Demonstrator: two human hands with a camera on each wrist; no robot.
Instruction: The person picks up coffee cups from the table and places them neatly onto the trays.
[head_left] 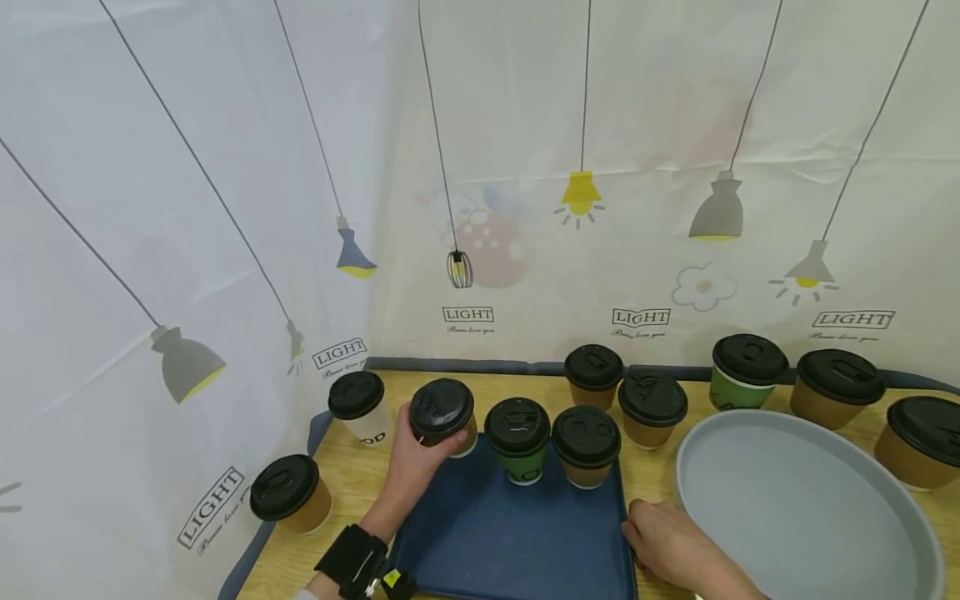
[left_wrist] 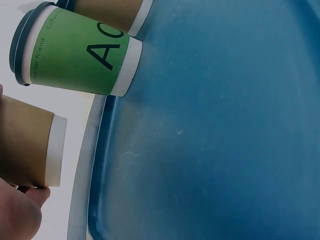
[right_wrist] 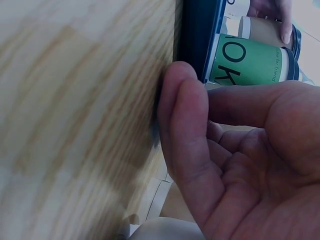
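A brown paper coffee cup (head_left: 446, 417) with a black lid is held in my left hand (head_left: 416, 458), at the back left corner of the blue tray (head_left: 517, 542). The left wrist view puts that cup's white base (left_wrist: 56, 150) above the tray's rim, apart from its surface. Beside it on the tray stand a green cup (head_left: 517, 442) and another brown cup (head_left: 587, 450), both black-lidded. At the tray's right edge, my right hand (head_left: 667, 537) grips the rim with curled fingers (right_wrist: 187, 125); its thumb tip is hidden in the right wrist view.
Left of the tray stand a white cup (head_left: 358, 408) and a brown cup (head_left: 292, 493). A round grey tray (head_left: 802, 500) lies at right, with several lidded cups behind and beside it, including a green one (head_left: 746, 375). A printed cloth (head_left: 645, 100) hangs behind the wooden table (head_left: 352, 483).
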